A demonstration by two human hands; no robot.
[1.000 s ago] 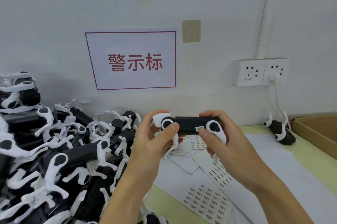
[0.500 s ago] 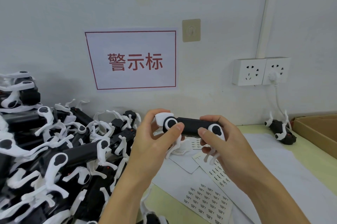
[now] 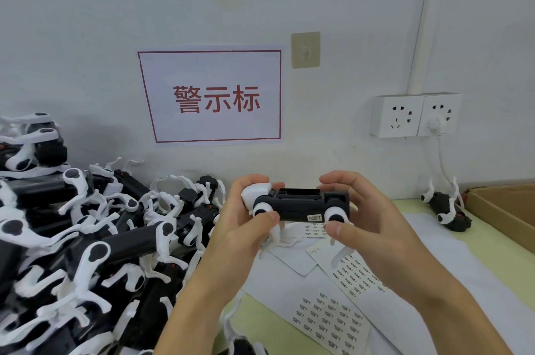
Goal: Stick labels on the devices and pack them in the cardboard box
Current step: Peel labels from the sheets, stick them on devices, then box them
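Black and white, the device (image 3: 299, 205) sits up in mid-air above the table (image 3: 451, 268), held level between both hands. Left hand (image 3: 240, 227) curls round the white end, thumb pressing just under the wheel-like disc; right hand (image 3: 367, 218) wraps the other end, thumb beneath the small label (image 3: 314, 217) stuck on the black body. Below them lie label sheets (image 3: 330, 317) on white paper. A heap of matching devices (image 3: 86, 239) fills the left side. One more device (image 3: 447, 210) lies by the cardboard box (image 3: 503, 210) at far right, under the wall sockets (image 3: 417, 114).
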